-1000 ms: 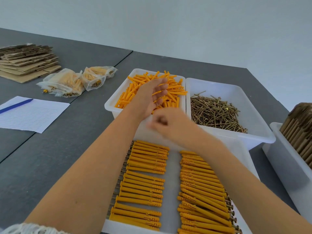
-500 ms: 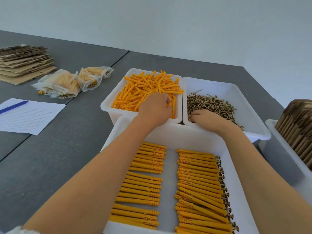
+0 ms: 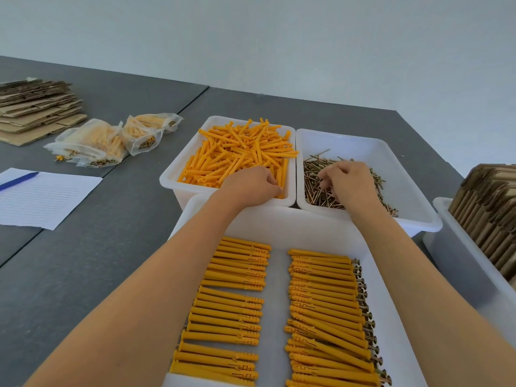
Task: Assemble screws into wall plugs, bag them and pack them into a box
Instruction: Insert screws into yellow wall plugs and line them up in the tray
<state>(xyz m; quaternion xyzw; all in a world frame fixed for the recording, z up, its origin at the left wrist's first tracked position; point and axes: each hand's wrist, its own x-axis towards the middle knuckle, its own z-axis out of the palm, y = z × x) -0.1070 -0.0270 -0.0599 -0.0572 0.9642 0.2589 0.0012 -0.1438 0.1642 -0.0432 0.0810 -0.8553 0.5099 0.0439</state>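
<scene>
The left hand pinches an upright-lying wall plug pointing away; the right hand curls fingers into the screws, its grasp unclear.

Both bare forearms reaching up from the bottom edge toward mid-frame. Left hand centre-frame, knuckles up, fingers curled downward. Right hand just right of it, fingers curled, fingertips pointing left and down.

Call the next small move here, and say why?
Probably lift both hands out and bring them together over the near tray. The left hand is curled among the loose orange plugs and the right hand is picking in the screws; whether either grip holds a piece is hidden.
</scene>
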